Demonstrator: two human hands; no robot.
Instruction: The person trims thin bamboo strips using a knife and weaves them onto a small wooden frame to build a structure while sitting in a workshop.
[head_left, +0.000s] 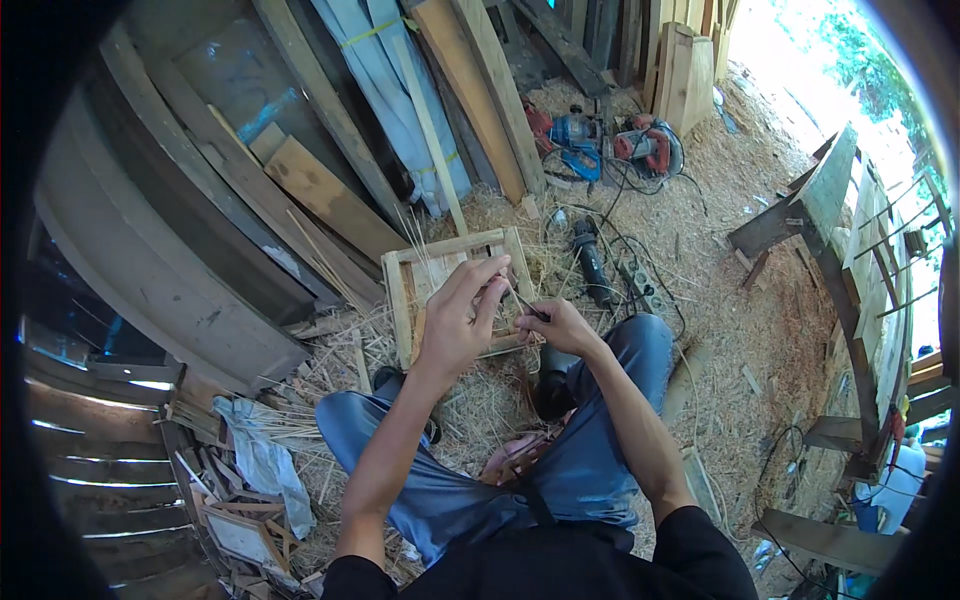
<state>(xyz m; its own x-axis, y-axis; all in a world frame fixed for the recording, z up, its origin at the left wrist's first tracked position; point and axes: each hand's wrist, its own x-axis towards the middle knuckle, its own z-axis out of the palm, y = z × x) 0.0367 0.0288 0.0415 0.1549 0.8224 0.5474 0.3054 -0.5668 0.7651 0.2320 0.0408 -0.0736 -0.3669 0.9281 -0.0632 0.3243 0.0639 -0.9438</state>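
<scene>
My left hand (458, 312) is raised over a low wooden frame (397, 318), its thumb and fingertips pinched together on one end of a thin pale strip (517, 294). From there the strip slants down to my right hand (562, 328). That hand is closed round a small dark-handled tool (539, 314); its blade or tip is too small to make out. Both hands are close together above my bent knees. Several long thin slivers (418, 240) stick up from the frame behind my left hand.
Planks (330, 190) and pale blue sheeting (395, 110) lean at the far left. Red and blue power tools (575, 135), a black grinder (592, 262), a power strip (640, 285) and cables lie on shavings beyond my right knee. A wooden structure (850, 250) stands at right.
</scene>
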